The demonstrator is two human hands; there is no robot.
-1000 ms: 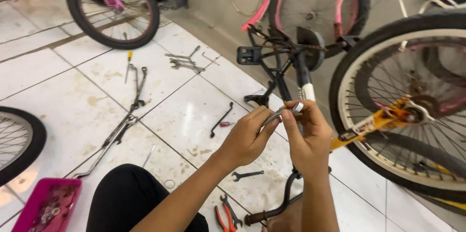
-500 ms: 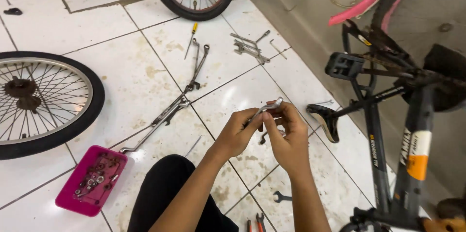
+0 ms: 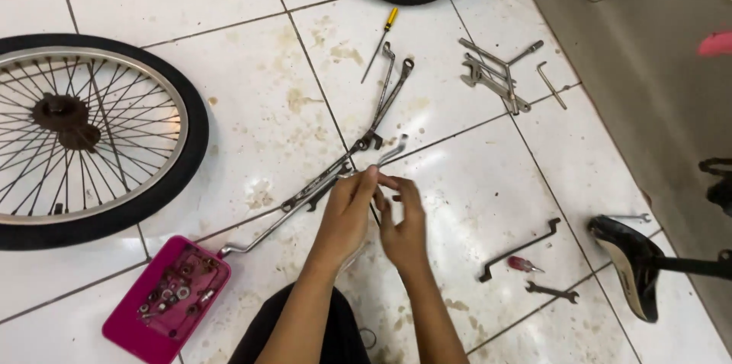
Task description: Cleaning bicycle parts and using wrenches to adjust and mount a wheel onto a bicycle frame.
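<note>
The left hand (image 3: 347, 211) pinches a small bent metal piece (image 3: 390, 152) at its lower end, and the right hand (image 3: 404, 227) touches it from the other side with curled fingers; both are above the middle of the tiled floor (image 3: 252, 105). Just behind them lie long metal rods (image 3: 320, 185). A pink tray (image 3: 169, 297) with small parts sits near the bottom edge, and a wheel (image 3: 84, 139) lies at the left edge.

Both my forearms reach up from the bottom edge and meet mid-frame. My left hand (image 3: 347, 215) is curled, thumb and fingertips pinched together at the top. My right hand (image 3: 404, 228) sits just beside it, fingers bent toward the left fingertips.
</note>
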